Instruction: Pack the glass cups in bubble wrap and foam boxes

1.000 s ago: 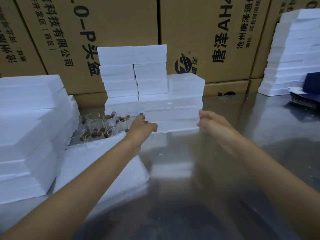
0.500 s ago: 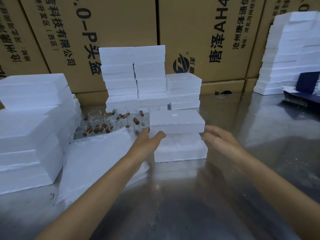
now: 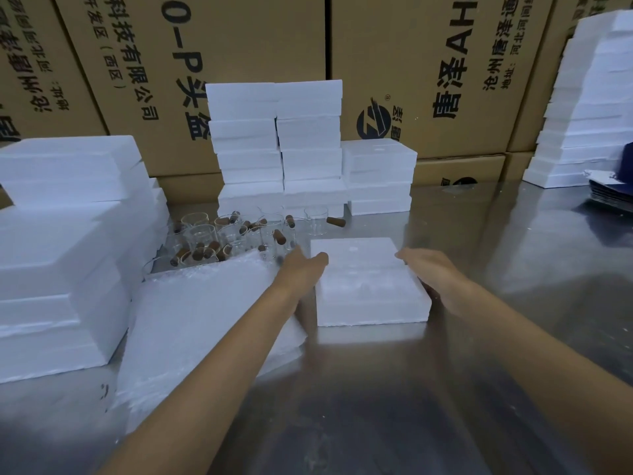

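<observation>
A white foam box (image 3: 368, 293) lies flat on the metal table (image 3: 394, 406) in front of me. My left hand (image 3: 299, 269) holds its left side, thumb lying over the top edge. My right hand (image 3: 426, 274) holds the right side, fingers reaching onto the lid. Just behind and to the left stand several clear glass cups (image 3: 205, 234) with brown cork-like handles, crowded together. A pile of bubble wrap sheets (image 3: 205, 323) slopes under my left forearm, in front of the cups.
Foam box stacks (image 3: 277, 145) rise behind the cups, with more foam boxes (image 3: 61, 255) at the left and a tall foam stack (image 3: 589, 108) at the far right. Cardboard cartons (image 3: 428, 63) wall the back. Dark flat items (image 3: 613, 193) lie at the right edge.
Both hands pulled the foam box away from the back stack toward me, and it now sits on the table nearer the front.
</observation>
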Demonstrator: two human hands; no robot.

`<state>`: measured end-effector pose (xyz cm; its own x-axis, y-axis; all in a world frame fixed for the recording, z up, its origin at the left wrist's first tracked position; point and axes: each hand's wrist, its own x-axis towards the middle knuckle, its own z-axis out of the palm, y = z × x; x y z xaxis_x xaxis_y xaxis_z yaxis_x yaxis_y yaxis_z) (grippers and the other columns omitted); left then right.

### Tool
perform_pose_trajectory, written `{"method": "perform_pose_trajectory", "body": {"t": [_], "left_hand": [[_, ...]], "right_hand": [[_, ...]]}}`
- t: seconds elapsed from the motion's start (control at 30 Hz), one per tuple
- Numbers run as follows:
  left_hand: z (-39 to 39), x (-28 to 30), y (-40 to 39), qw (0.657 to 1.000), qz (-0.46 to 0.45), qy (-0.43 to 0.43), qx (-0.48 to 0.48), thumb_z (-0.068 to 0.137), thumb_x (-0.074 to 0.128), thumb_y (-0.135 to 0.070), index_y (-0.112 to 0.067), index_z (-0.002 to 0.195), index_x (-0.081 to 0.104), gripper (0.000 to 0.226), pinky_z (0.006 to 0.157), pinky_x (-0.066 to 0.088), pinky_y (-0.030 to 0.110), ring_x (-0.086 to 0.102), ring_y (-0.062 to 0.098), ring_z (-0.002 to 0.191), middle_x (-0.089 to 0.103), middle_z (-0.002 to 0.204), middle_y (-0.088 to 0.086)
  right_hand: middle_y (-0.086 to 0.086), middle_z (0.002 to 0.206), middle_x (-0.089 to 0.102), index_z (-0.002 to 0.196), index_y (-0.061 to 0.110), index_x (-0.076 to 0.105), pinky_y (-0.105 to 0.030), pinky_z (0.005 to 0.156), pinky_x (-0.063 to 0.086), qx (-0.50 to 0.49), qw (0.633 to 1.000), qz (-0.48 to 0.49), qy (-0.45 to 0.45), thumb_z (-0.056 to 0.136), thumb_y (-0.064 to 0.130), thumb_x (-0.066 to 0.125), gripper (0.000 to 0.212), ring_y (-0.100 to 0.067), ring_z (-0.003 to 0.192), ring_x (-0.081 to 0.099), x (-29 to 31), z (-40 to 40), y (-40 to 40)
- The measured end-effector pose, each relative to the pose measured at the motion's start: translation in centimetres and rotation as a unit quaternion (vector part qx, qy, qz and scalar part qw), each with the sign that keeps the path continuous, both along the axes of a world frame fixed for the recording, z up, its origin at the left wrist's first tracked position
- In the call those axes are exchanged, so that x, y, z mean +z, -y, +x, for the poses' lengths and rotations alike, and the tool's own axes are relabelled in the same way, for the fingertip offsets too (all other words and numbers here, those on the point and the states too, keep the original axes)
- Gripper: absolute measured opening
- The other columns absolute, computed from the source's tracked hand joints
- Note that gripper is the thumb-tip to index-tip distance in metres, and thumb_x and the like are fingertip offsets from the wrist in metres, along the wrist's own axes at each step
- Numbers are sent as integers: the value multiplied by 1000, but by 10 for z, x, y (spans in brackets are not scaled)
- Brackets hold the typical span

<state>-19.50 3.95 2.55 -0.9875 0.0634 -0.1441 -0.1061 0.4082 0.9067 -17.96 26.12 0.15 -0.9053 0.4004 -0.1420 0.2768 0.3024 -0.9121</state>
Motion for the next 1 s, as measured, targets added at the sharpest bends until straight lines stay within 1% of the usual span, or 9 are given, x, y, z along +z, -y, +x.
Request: {"method": "perform_pose_trajectory", "body": {"t": [0.07,0.17,0.27,0.37,0.5,0.77,0.83,0.9,1.0], "left_hand": [[4,6,15,994,-15,-109,13,100,48,-15,-14,150,39,51,104,43,36,50,25,129,42,150,9],[6,9,51,964,-118,-229,60,93,49,-4,-18,115,64,30,80,46,33,58,23,102,58,120,6],[4,-1,80,944,-223,-218,104,91,54,-9,-19,112,60,24,90,47,40,52,27,115,55,123,8],[4,-21,81,932,-287,-202,90,97,52,-21,-18,121,56,24,105,35,45,41,29,129,49,133,9],[1,-44,76,892,-384,-226,78,99,43,-29,-19,125,56,30,102,30,41,39,26,124,47,133,6],[-9,-55,73,870,-409,-257,100,98,40,-30,-20,120,56,28,94,33,39,43,23,113,50,121,2],[-10,-56,73,868,-411,-261,103,99,39,-30,-21,119,55,28,93,33,38,43,22,111,50,120,1],[-10,-57,73,865,-414,-263,104,99,38,-31,-21,120,55,28,93,33,38,42,21,109,49,119,1],[-10,-57,72,862,-420,-265,106,99,38,-31,-21,120,55,30,93,34,38,42,21,108,49,119,0]], "right_hand": [[-4,123,61,119,14,63,-31,87,42,-9,999,35,-39,94,36,58,34,-20,104,55,2,-5,1],[-9,134,57,131,16,57,-38,98,47,-10,994,76,-82,95,32,56,39,-25,118,56,11,-13,7],[-5,138,51,134,17,53,-33,87,45,18,986,120,-117,97,30,55,39,-22,119,53,21,-27,23],[-5,142,47,138,20,48,-35,96,44,63,974,185,-117,97,31,52,43,-22,125,47,27,-51,46],[-8,141,46,143,17,39,-38,100,43,107,961,246,-71,97,30,51,50,-25,120,47,36,-97,74],[-16,144,42,149,11,28,-41,105,34,94,936,335,48,96,28,48,59,-35,134,38,14,-176,100],[-18,141,44,144,10,34,-42,105,32,90,932,345,64,95,26,47,53,-35,133,38,6,-187,101],[-17,135,49,123,10,48,-43,105,31,81,922,374,61,93,23,47,33,-34,130,40,-2,-195,101],[-14,123,57,94,12,49,-44,108,25,68,899,430,50,90,18,48,7,-32,125,44,-7,-203,99]]}}
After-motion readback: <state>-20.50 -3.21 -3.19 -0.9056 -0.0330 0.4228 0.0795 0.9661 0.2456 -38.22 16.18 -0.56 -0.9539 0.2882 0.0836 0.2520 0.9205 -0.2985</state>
